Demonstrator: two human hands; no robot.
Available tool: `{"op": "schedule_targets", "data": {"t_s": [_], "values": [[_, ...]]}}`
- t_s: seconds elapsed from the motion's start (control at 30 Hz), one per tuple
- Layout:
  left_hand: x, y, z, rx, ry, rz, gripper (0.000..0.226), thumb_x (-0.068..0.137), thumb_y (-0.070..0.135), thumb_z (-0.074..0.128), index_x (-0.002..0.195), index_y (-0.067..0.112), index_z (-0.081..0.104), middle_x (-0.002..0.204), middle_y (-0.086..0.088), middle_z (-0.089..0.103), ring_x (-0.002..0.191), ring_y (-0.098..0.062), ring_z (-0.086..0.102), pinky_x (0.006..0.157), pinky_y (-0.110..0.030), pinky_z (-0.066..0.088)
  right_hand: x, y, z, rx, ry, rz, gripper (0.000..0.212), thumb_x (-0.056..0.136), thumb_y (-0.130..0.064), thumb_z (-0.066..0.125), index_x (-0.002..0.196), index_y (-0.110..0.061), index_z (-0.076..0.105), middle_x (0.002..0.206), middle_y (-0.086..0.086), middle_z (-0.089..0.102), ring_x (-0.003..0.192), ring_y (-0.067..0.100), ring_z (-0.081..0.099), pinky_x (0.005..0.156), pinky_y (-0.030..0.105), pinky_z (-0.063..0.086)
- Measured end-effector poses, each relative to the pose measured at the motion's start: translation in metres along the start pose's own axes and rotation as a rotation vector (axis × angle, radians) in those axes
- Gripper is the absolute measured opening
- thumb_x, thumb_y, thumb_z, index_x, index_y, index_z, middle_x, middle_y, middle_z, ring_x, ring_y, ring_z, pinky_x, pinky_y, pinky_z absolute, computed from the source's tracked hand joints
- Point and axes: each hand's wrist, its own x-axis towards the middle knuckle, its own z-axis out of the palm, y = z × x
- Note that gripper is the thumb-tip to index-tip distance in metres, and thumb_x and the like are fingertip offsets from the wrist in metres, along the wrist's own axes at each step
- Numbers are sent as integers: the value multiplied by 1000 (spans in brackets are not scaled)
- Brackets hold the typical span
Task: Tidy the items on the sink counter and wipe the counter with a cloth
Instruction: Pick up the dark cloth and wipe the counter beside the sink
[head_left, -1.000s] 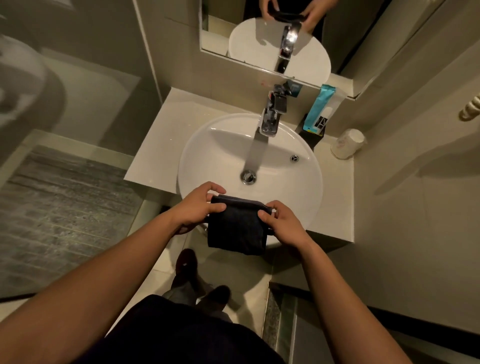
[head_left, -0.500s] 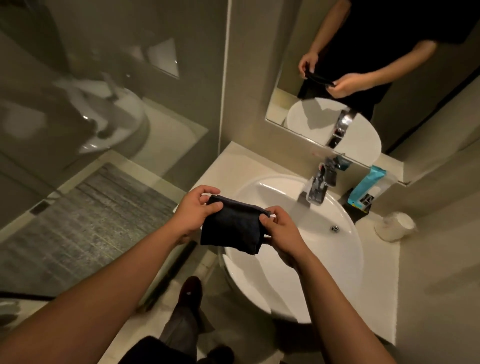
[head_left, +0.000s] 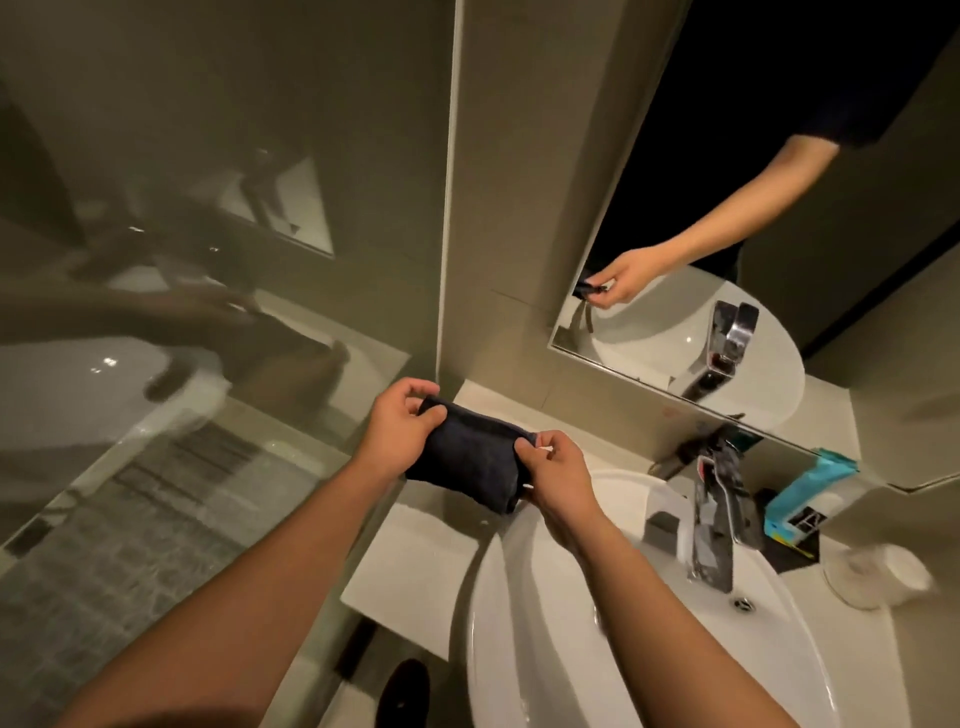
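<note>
A folded dark cloth (head_left: 470, 457) hangs between both hands above the left part of the pale sink counter (head_left: 410, 561). My left hand (head_left: 397, 428) pinches its upper left corner; my right hand (head_left: 556, 470) pinches its right edge. The round white basin (head_left: 571, 649) sits below and to the right. On the counter's far right stand a teal tube (head_left: 808, 493) on a black holder and a white roll-like item (head_left: 878, 574) lying on its side.
A chrome tap (head_left: 709, 525) rises behind the basin. A mirror (head_left: 727, 208) hangs above it on the tiled wall. A glass partition (head_left: 182, 312) stands left of the counter, with dark floor tiles below. My shoe (head_left: 405, 691) shows at the bottom.
Both hands have carried the cloth from over the basin's front rim to above the counter's left side. The view has swung up and left, bringing the mirror into sight.
</note>
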Motion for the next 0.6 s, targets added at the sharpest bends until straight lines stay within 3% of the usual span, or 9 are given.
{"op": "schedule_targets", "data": {"t_s": [0.17, 0.23, 0.33, 0.47, 0.53, 0.6], "values": [[89, -1, 18, 146, 17, -5, 26, 88, 12, 74, 110, 23, 66, 99, -11, 71, 99, -33, 70, 90, -42, 56, 77, -11, 12, -21, 102, -2, 16, 93, -18, 66, 85, -13, 53, 84, 14, 57, 81, 27, 56, 74, 47, 50], [119, -6, 28, 263, -25, -8, 45, 90, 25, 75, 132, 21, 58, 113, -10, 69, 113, -31, 65, 99, -42, 52, 109, -11, 13, -94, 159, -25, 13, 94, -19, 65, 95, -8, 59, 89, 17, 63, 85, 30, 58, 83, 46, 52], [140, -25, 40, 522, -73, -11, 71, 92, 36, 71, 151, 12, 40, 145, -17, 53, 135, -35, 49, 111, -41, 40, 136, -5, 5, -408, 221, -32, 34, 98, -25, 62, 120, 2, 62, 113, 24, 71, 104, 36, 66, 94, 45, 51], [131, -62, 51, 623, -75, 234, 46, 92, 32, 70, 134, 14, 60, 129, -11, 60, 121, -32, 56, 104, -43, 45, 122, 11, -10, -579, 232, -143, 41, 100, -32, 59, 128, -3, 63, 124, 17, 70, 115, 34, 65, 93, 36, 48], [125, -80, 55, 657, -185, 328, 35, 89, 35, 74, 119, 17, 69, 118, -2, 64, 112, -26, 59, 98, -41, 48, 107, 22, -20, -669, 238, -198, 43, 102, -35, 57, 132, -6, 62, 131, 13, 68, 121, 30, 62, 98, 36, 46], [121, -95, 59, 740, -341, 354, 41, 84, 48, 75, 113, 20, 71, 114, 5, 63, 110, -19, 57, 96, -38, 48, 91, 33, -32, -764, 261, -258, 41, 103, -34, 56, 134, -7, 61, 136, 10, 65, 125, 29, 59, 105, 39, 45]]}}
